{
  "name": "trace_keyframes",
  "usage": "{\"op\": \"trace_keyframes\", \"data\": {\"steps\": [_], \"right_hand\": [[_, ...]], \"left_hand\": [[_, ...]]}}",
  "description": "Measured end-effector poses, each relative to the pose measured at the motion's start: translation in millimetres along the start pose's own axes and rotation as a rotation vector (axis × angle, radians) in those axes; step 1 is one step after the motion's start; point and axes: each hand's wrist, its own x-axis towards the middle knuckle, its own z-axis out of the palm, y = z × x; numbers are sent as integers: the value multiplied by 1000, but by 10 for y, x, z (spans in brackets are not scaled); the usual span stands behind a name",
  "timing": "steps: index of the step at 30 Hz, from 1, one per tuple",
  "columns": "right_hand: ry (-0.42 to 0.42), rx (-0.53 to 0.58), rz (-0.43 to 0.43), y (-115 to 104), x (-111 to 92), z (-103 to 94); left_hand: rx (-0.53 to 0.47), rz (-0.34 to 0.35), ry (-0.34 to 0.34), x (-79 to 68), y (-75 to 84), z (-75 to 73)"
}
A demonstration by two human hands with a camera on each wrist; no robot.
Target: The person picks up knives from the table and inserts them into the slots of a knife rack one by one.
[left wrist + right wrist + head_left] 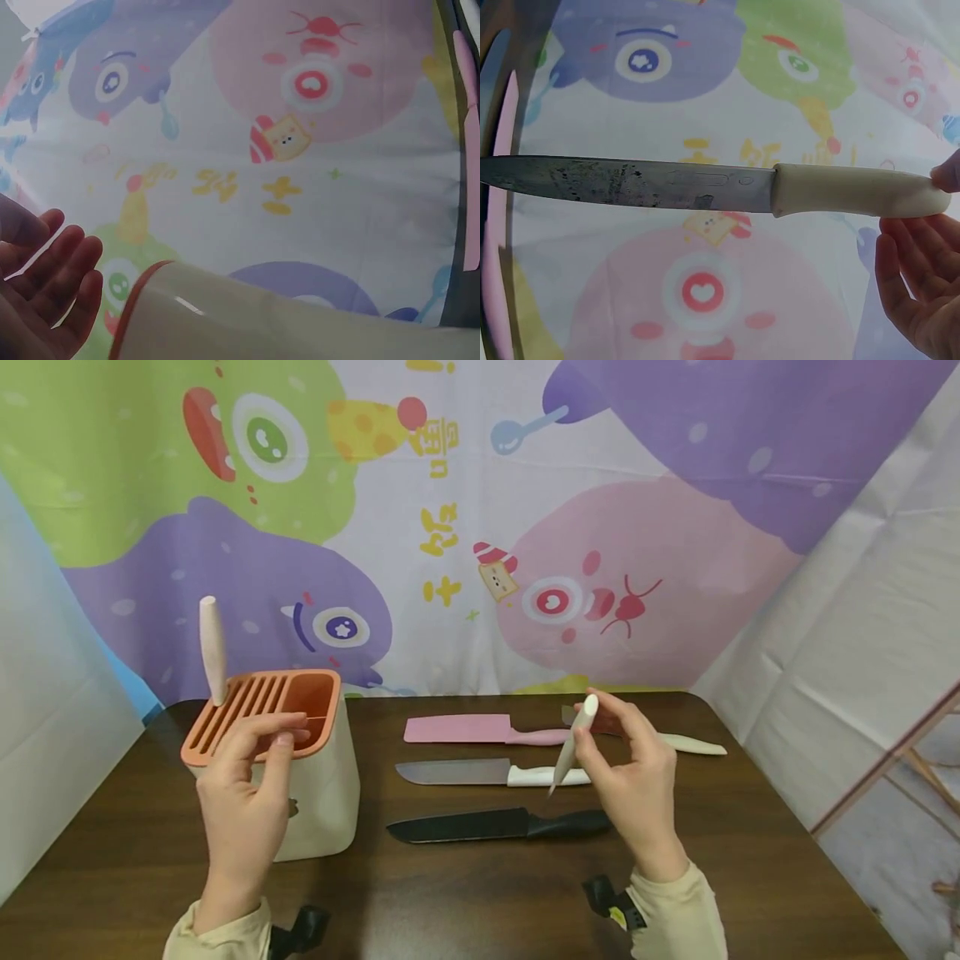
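My right hand [637,781] pinches the end of a knife's cream handle [579,727] between thumb and fingers, above the table. In the right wrist view the knife's spotted steel blade [645,184] shows at full length. My left hand [243,802] is at the near side of a cream knife block [333,802] with an orange slotted top. Its fingers bend loosely and hold nothing, as the left wrist view shows. A pale knife handle [213,652] stands up from the block's far left slot.
Knives lie in rows on the brown table [420,902]: a pink cleaver [457,729], a white-handled knife [453,772] and a black knife [461,827]. Another cream handle [693,743] extends behind my right hand. A cartoon-printed curtain [420,643] hangs behind the table.
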Motion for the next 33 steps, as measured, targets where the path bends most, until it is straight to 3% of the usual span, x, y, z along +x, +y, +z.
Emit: {"op": "trace_keyframes", "data": {"steps": [9, 15, 23, 27, 33], "right_hand": [[-61, 68, -21, -103, -8, 144], [-108, 85, -18, -174, -8, 244], [-143, 110, -15, -239, -48, 365], [-168, 117, -26, -275, -61, 408], [-180, 124, -34, -330, -63, 447]], "left_hand": [[-30, 40, -36, -49, 22, 144], [-37, 52, -136, -73, 58, 240], [-47, 124, -236, -115, 92, 388], [-60, 116, -276, -135, 113, 450], [-165, 48, -374, -176, 185, 546]]}}
